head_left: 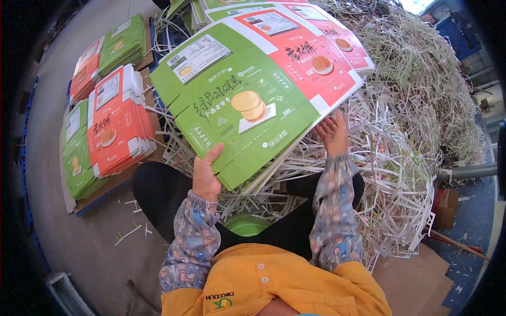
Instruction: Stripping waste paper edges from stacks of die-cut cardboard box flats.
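Note:
A broad stack of flat printed carton sheets point(232, 121), green on the left and red on the right, lies tilted in front of me. Pictures of round cakes are printed on it. My left hand point(206, 174) is closed on the near left edge, thumb on the green top face and the other fingers hidden beneath. At the near right edge, my right hand point(334, 134) has its fingers stretched and slightly apart, fingertips against the edge below the red part. More green and red sheets point(327, 34) lie just behind.
Stacks of red cut sheets point(118, 126) and green ones point(79, 150) stand on a low pallet at the left. A large heap of shredded paper strips point(416, 95) fills the right side. A green bowl-like object point(246, 225) sits between my legs. Brown cardboard point(416, 279) lies lower right.

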